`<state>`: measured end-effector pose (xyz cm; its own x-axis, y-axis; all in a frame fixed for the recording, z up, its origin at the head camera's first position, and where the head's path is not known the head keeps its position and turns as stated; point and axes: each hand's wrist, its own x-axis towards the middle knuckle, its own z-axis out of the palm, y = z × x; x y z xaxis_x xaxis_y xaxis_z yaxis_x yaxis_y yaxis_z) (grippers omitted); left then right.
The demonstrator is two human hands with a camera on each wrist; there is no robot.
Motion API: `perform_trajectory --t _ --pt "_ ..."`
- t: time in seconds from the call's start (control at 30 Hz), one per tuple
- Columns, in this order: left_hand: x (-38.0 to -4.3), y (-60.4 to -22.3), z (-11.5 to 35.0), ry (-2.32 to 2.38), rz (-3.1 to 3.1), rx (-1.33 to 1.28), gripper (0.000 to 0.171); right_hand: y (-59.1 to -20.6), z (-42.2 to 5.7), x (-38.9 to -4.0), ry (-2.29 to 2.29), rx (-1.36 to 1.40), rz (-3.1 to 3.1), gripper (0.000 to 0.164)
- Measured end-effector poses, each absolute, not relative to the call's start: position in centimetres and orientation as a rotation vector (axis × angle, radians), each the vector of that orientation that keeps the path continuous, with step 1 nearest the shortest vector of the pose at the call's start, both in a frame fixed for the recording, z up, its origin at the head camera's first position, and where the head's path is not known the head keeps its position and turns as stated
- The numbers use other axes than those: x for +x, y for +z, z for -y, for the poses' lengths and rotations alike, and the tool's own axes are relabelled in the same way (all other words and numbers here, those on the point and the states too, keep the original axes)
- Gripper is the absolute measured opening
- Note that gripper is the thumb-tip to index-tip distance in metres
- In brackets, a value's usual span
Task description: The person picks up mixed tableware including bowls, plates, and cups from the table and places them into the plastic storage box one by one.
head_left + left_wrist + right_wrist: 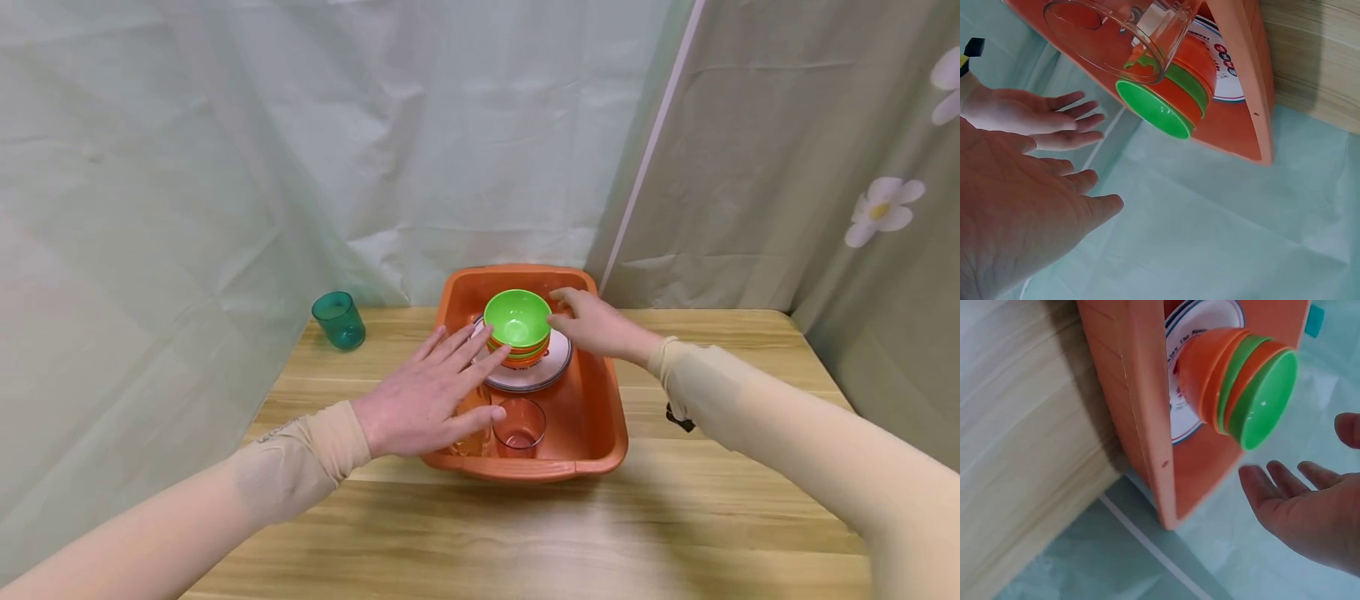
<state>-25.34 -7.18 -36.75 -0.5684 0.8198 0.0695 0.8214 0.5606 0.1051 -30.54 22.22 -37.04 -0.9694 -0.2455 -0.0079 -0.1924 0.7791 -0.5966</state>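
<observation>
A stack of orange and green bowls stands on white plates inside an orange plastic tub. The top bowl is bright green. My left hand is spread flat over the tub's left side, its fingertips overlapping the stack's near left in the head view. On the other side, my right hand has loosely bent fingers by the bowl's right rim; the right wrist view shows a gap between them. Both hands hold nothing. A clear glass sits in the tub's near end, beside an orange transparent item partly hidden by my left hand.
A teal cup stands on the wooden table to the left of the tub, near the back edge. Pale curtains hang behind and on both sides. A small dark object shows under my right wrist.
</observation>
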Motion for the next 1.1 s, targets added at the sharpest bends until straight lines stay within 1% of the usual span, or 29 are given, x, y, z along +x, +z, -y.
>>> perform_trajectory --t 0.1,0.33,0.6,1.1 --pt "-25.5 -36.9 7.3 -0.199 2.76 -1.447 0.081 -36.6 -22.4 -29.0 -0.83 -0.476 -2.954 0.058" --pt "-25.8 -37.0 7.7 -0.22 2.774 -1.419 0.082 -35.8 -23.5 -25.5 -0.675 -0.611 -3.034 0.062" --pt "-26.3 -37.3 8.1 -0.212 2.765 -1.404 0.081 -35.4 -25.0 -21.8 -0.492 -0.662 -3.077 0.075" --pt "-26.2 -37.7 8.5 -0.208 2.755 -1.378 0.079 -36.4 -25.7 -18.0 -0.154 -0.856 -3.138 0.08"
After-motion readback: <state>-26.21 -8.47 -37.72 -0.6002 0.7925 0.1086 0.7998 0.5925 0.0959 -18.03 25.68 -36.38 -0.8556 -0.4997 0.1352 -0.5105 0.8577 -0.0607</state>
